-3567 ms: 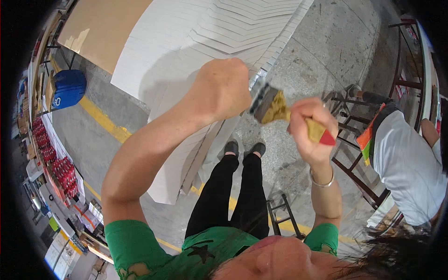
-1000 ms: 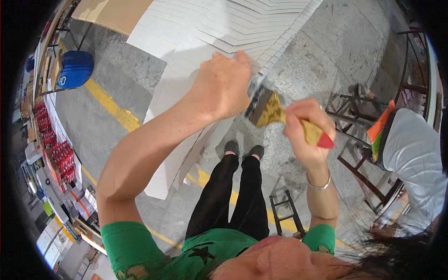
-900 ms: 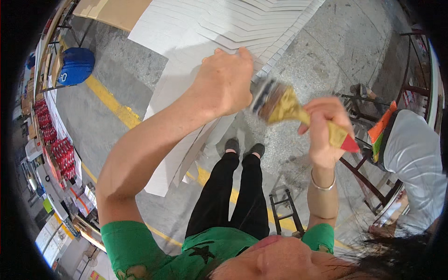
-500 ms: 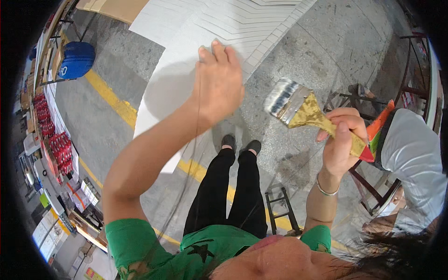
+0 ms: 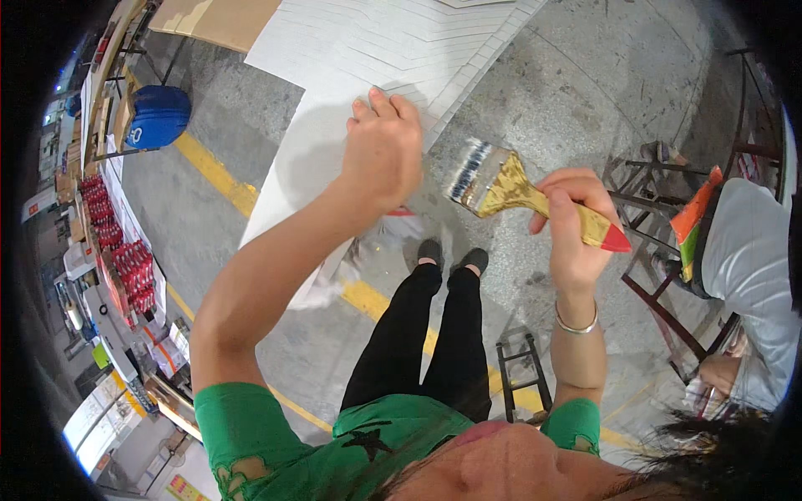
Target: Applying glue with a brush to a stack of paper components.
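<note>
My right hand grips the paintbrush by its handle, bristles held off the white panel. My left hand, fingers curled, rests on the panel's lower edge

What we are losing from view

Our left hand is covering part of the white panel, which is running off at twelve o'clock; the person in white is being cropped at three o'clock.
</note>
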The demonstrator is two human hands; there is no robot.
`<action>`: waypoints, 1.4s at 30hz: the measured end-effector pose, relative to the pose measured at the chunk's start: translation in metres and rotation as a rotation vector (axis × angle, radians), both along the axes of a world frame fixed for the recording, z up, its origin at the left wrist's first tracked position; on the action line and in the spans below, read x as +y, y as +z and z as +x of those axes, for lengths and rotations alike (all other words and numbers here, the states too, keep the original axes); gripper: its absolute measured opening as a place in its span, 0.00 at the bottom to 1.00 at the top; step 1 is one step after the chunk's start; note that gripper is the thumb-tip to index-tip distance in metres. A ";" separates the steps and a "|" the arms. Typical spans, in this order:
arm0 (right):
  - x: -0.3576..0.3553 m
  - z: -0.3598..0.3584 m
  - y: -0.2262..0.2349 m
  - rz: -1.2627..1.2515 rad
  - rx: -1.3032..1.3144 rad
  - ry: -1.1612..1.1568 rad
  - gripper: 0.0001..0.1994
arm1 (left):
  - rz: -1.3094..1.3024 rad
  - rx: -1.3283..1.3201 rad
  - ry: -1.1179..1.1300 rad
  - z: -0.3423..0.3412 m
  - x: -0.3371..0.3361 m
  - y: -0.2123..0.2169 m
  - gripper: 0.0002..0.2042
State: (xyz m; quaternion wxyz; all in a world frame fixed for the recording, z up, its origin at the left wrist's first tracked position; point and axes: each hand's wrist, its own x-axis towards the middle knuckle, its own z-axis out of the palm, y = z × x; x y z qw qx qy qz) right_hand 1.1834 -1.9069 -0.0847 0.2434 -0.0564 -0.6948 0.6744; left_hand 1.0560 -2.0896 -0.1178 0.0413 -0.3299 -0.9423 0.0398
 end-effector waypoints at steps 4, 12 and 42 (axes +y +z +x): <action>-0.013 -0.021 -0.011 0.150 -0.041 0.043 0.03 | 0.028 -0.277 -0.048 -0.012 -0.003 0.019 0.25; -0.024 -0.022 -0.003 -0.011 -0.055 -0.028 0.03 | 0.122 -0.360 -0.118 -0.021 -0.009 0.032 0.17; -0.026 -0.008 -0.008 0.138 -0.046 0.110 0.01 | -0.034 -0.325 -0.075 -0.013 -0.001 0.032 0.29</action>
